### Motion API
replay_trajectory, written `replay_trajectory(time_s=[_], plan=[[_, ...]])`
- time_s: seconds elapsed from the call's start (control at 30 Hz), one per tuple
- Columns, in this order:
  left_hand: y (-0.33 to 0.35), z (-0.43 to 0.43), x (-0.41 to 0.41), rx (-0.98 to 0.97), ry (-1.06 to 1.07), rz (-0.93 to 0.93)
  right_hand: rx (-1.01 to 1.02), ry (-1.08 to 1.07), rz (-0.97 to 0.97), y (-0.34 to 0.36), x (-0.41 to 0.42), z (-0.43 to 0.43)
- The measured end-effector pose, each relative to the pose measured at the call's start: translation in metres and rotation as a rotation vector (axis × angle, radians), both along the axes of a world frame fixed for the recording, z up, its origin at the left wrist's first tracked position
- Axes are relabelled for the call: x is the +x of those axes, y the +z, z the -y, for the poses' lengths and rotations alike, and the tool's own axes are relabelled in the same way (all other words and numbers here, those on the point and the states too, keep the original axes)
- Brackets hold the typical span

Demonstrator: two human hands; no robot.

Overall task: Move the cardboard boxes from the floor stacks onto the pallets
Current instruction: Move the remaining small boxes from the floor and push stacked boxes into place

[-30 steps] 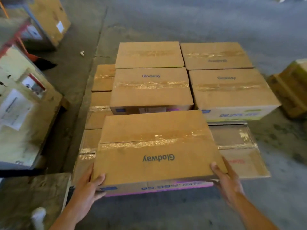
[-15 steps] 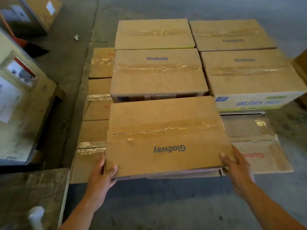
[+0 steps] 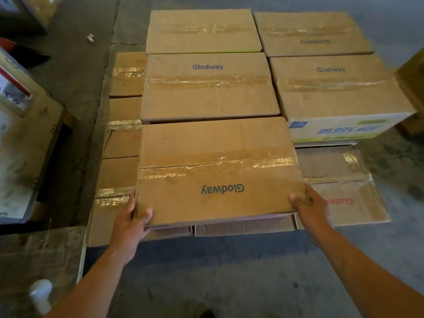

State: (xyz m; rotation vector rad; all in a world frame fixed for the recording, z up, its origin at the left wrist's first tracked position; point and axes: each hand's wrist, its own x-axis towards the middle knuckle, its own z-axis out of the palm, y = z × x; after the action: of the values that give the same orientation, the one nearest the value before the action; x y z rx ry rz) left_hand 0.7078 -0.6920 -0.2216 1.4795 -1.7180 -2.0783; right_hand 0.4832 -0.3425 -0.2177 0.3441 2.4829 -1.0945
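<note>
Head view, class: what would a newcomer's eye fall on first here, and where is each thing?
First, the front box at centre, its Glodway print upside down and shiny tape across its top, gripped at its near corners by the left hand and the right hand. Behind it sits the middle box, its print upright. Further right, the right box shows a white side printed 99.99% RATE.

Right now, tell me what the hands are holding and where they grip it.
Both hold one cardboard box: left hand grips its near left corner, right hand its near right corner.
</note>
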Motion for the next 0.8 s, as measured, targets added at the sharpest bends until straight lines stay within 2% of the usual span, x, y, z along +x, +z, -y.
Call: replay_trajectory(time_s=[0.13,0.27,0.37,0.53,0.8], plan=[[0.007,-0.004,-0.005,-0.138,-0.051,0.134,0.059,0.124,0.061,0.014,-0.002,-0.002],[0.039,-0.029,-0.016,-0.633,-0.181,0.333,0.126,0.29,0.079,0.037,0.004,-0.003],[0.069,-0.058,-0.02,-0.847,-0.208,0.387,0.2,0.32,0.059,0.059,0.012,-0.019],[0.147,-0.119,-0.056,-0.884,-0.349,0.306,0.254,0.282,-0.044,0.137,0.003,-0.073],[0.345,-0.284,-0.187,-1.066,-0.546,-0.054,0.342,0.152,-0.308,0.334,-0.058,-0.241]])
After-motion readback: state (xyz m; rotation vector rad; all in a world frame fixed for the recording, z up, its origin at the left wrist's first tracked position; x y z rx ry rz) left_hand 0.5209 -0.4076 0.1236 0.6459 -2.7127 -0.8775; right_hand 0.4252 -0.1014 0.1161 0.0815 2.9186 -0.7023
